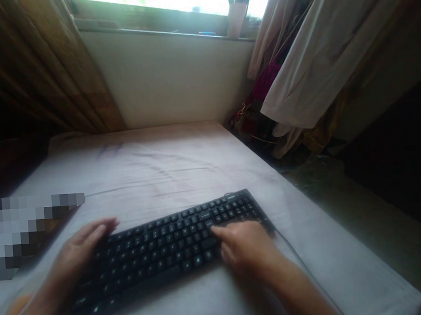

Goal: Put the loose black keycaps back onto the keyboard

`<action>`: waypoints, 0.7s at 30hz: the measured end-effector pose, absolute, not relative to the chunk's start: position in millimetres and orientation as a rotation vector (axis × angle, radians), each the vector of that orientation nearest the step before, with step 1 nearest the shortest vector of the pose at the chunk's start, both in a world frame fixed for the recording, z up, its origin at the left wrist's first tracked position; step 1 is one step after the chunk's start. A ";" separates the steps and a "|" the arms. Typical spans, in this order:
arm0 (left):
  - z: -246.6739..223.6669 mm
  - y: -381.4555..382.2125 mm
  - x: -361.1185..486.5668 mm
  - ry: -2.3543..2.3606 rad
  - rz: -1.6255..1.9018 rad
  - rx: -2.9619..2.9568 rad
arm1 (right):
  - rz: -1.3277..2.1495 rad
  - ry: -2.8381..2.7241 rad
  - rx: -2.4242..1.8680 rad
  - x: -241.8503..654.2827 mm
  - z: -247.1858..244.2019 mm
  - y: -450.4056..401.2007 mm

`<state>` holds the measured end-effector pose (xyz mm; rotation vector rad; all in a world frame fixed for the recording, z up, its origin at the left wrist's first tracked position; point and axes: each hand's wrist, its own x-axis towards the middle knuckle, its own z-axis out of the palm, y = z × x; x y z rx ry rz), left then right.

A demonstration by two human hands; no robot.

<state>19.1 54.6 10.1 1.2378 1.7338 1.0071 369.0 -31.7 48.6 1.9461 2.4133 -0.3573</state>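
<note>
A black keyboard [159,251] lies slanted on the pale sheet, its right end farther from me. Around its left end rests my left hand [79,253], thumb and fingers along the edge, gripping it. Over the right part of the keys is my right hand [246,248], its index finger stretched out and touching a key near the middle right. The other fingers of that hand are curled under, with nothing visible in them. A thin black cable [302,261] runs along the right side of the keyboard toward me.
The sheet-covered surface [182,154] has its right edge running down to the lower right. Brown curtains [48,67] hang at the left, and pale cloths [308,66] at the right. Behind stand a wall [170,79] and a bright window with a pot [236,19] on its sill.
</note>
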 end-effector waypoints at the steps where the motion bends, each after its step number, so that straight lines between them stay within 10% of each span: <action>1: 9.9 54.5 18.7 1.736 1.004 1.235 | -0.375 2.397 1.938 367.8 50.6 -30.9; 21: 2.8 56.8 13.4 1.725 0.988 1.278 | -0.395 2.306 1.956 362.4 66.4 -9.9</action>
